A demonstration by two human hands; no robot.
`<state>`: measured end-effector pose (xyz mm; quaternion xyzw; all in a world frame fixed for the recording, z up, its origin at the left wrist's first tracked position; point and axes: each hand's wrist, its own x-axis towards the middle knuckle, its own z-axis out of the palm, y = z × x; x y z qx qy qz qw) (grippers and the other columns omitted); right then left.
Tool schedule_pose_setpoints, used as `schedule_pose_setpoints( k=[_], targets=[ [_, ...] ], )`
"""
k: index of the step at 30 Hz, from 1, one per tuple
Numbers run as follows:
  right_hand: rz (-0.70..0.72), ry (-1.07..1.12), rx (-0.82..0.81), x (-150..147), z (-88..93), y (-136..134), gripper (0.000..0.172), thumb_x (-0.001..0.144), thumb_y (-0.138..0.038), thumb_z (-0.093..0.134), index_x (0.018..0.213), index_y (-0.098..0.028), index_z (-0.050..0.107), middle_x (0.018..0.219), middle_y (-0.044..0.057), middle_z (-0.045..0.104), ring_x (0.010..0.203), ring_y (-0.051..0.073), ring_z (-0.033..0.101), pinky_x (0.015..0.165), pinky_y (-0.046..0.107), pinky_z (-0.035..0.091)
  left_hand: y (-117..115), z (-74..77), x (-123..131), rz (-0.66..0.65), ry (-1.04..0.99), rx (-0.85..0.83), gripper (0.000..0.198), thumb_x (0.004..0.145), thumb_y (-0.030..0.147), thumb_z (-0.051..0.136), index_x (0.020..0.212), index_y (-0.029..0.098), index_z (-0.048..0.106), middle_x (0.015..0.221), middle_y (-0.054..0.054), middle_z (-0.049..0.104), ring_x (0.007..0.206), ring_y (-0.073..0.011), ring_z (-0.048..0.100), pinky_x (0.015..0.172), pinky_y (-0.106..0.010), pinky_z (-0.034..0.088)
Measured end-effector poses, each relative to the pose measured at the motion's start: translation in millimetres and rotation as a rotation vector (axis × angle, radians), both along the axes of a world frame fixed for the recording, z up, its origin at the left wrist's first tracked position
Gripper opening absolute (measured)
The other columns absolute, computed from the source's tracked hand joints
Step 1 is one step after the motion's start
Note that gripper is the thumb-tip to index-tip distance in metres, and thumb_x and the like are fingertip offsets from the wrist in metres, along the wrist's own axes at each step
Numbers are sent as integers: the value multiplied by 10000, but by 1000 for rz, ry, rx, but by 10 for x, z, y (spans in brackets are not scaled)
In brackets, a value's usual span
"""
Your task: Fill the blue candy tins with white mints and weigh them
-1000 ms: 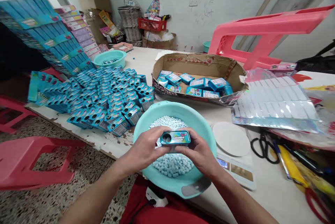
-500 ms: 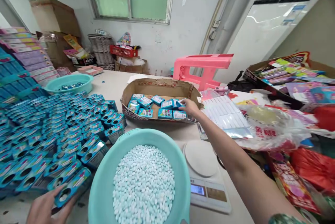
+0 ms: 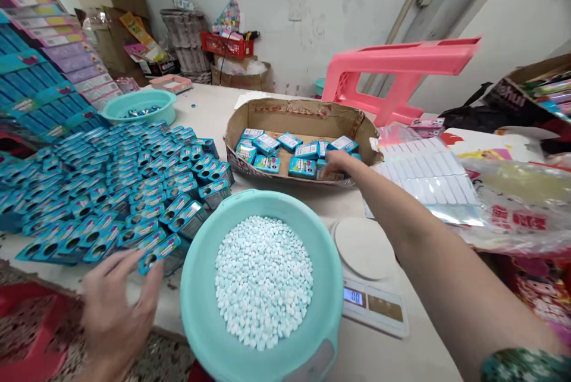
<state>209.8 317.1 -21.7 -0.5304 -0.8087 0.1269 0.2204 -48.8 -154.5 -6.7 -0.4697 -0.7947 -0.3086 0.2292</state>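
My left hand [image 3: 120, 304] is at the near edge of the rows of small blue boxes, thumb and fingers spread apart. Just beyond its fingertips stands the nearest blue box [image 3: 163, 253], with a round dark opening on top. My right hand [image 3: 339, 163] reaches into a low cardboard box [image 3: 285, 109], over several blue boxes [image 3: 302, 167] lying in it; its fingers are blurred and partly hidden. Between my arms sits a turquoise basin [image 3: 196, 257] of small pale mint-coloured candies [image 3: 265, 281]. Right of it, a white kitchen scale [image 3: 379, 304] reads 0.0.
A smaller turquoise basin [image 3: 167, 109] stands behind the rows of boxes. Stacked packages [image 3: 49, 84] rise at the left. A pink plastic stool [image 3: 401, 52] lies beyond the cardboard box. Plastic-wrapped sheets [image 3: 428, 177] and bags [image 3: 513, 203] lie at the right.
My left hand has loosened from the box it held at the row's near end, and its fingers have spread. My right hand remains in the cardboard box. The view has tilted down.
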Motion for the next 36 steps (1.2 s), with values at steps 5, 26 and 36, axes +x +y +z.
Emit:
schedule_pose_setpoints(
  k=[5,26,36],
  targets=[
    [-31,160,91,218,567,-631,438,592,-396,796,906,-165,596,822,66,657,763,245,596,702,371,460,638,24,298,-546,-201,-703,434,860,381,479,1260,214,502,1271,-111,549,1182,-283,496,983,-421,409],
    [39,1020,-378,206,60,-3200,390,666,-397,753,937,-197,554,872,12,634,808,181,594,760,331,498,605,-180,1531,-756,-624,-1203,482,738,400,504,1153,161,559,1065,-149,625,974,-325,599,795,-390,444],
    [251,610,-250,274,144,-3282,334,717,-363,709,1004,-225,609,998,38,647,924,220,594,832,354,449,604,113,1120,-482,-1580,-424,196,636,303,639,768,192,547,535,50,470,404,-80,419,347,-155,240]
  ],
)
